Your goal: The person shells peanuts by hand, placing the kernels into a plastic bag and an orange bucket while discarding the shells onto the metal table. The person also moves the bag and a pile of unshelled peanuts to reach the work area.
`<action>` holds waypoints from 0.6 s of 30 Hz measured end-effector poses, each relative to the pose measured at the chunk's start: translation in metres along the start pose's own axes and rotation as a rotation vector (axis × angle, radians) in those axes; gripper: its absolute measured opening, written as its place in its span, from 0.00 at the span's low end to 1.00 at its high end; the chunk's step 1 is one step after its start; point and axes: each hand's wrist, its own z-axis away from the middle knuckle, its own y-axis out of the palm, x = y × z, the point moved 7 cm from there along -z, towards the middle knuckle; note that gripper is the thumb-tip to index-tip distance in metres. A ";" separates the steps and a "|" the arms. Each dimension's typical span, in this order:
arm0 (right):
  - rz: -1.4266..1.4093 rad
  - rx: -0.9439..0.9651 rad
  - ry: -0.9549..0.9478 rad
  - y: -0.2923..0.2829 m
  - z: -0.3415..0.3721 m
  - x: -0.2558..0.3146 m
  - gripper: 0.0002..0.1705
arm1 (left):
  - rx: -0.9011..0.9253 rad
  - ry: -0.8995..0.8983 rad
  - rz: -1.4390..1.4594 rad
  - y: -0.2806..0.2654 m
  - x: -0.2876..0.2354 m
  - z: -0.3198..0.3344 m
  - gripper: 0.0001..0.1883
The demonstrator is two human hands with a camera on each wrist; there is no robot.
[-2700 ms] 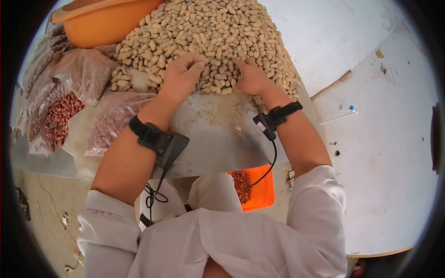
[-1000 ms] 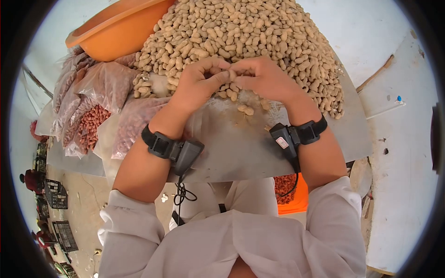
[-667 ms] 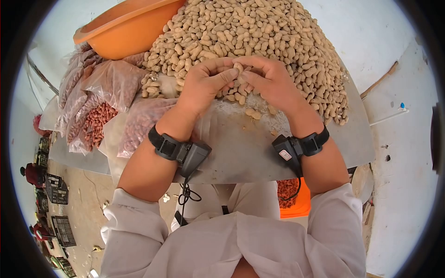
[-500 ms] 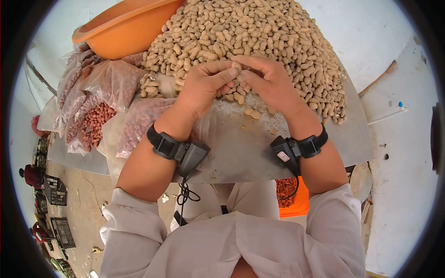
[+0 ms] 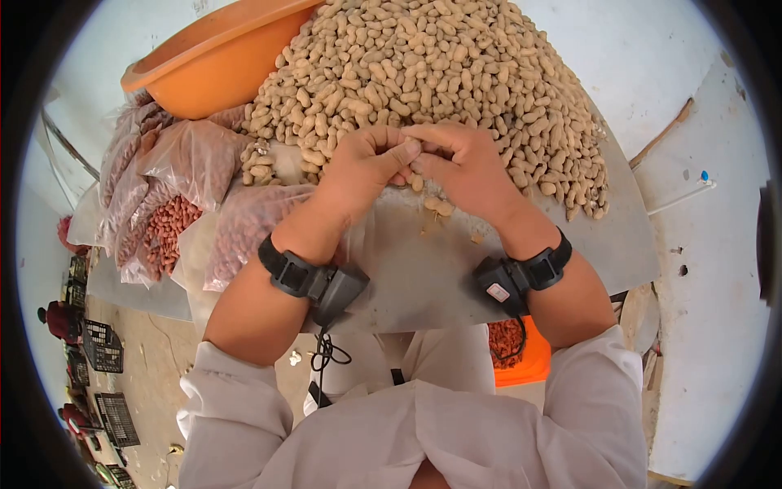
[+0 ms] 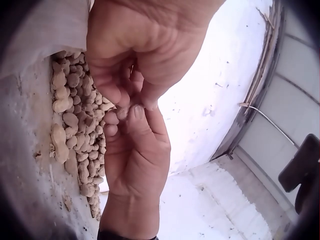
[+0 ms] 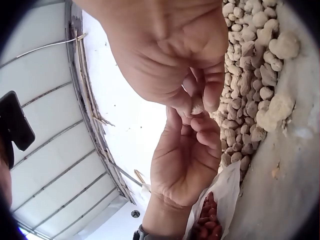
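Note:
Both hands meet in front of a heap of unshelled peanuts. My left hand pinches a peanut between thumb and fingers. My right hand grips the same peanut from the other side, fingertips right against the left ones. Most of this peanut is hidden by the fingers; a little of its shell shows in the left wrist view. Just below the hands, a stray peanut lies on the metal tabletop.
An orange basin stands at the back left. Plastic bags of red peanut kernels lie along the left, one bag under the left forearm. Below the table edge is an orange container with reddish bits. Black crates stand on the floor.
The hands came from apart at the heap to together, with a peanut between them. Over the last half second they moved slightly lower in view, still gripping it.

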 end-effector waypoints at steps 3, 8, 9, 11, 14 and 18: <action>-0.026 0.000 0.024 0.002 -0.001 -0.004 0.15 | -0.005 0.003 -0.006 -0.002 0.007 -0.002 0.09; -0.220 -0.017 0.168 0.005 0.000 -0.014 0.15 | -0.041 -0.006 0.004 -0.002 0.010 -0.004 0.09; -0.303 -0.020 0.189 0.007 -0.001 -0.018 0.14 | -0.047 -0.017 0.026 -0.003 0.010 -0.005 0.09; -0.462 -0.022 0.230 0.009 -0.002 -0.028 0.14 | -0.050 -0.033 0.065 -0.005 0.011 -0.005 0.09; -0.669 -0.050 0.256 0.015 -0.001 -0.038 0.15 | -0.052 -0.022 0.098 -0.006 0.012 -0.007 0.09; -0.826 -0.072 0.307 0.021 0.000 -0.045 0.14 | -0.073 0.001 0.091 -0.007 0.009 -0.005 0.09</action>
